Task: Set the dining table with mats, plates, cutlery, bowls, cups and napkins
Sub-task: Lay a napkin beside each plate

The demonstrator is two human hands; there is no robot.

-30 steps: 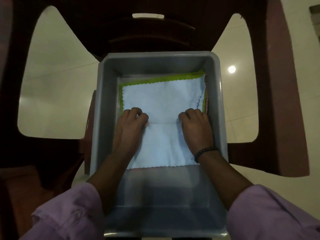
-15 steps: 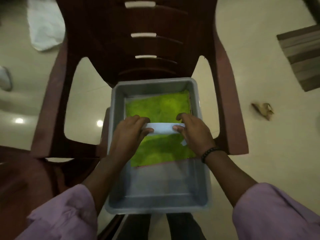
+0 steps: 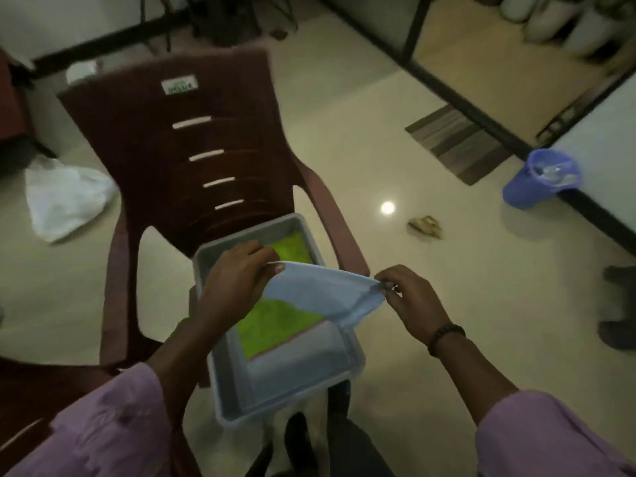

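Note:
A light blue cloth napkin (image 3: 327,294) hangs stretched between my two hands above a grey plastic tub (image 3: 285,390). My left hand (image 3: 237,280) pinches its left corner over the tub. My right hand (image 3: 409,297) pinches the right corner, out past the tub's right wall. A green napkin (image 3: 272,325) lies flat in the tub, with a pink edge showing beneath it. The tub sits on the seat of a dark brown plastic chair (image 3: 179,149).
The floor is pale glossy tile. A white bag (image 3: 65,197) lies left of the chair. A blue bucket (image 3: 540,177), a striped doormat (image 3: 457,142) and a small brown scrap (image 3: 425,225) lie to the right. Dark shoes (image 3: 619,304) show at the right edge.
Both hands have lifted the blue napkin out of the tub and pulled it open to the right, uncovering the green napkin. The camera has risen and drawn back from the chair.

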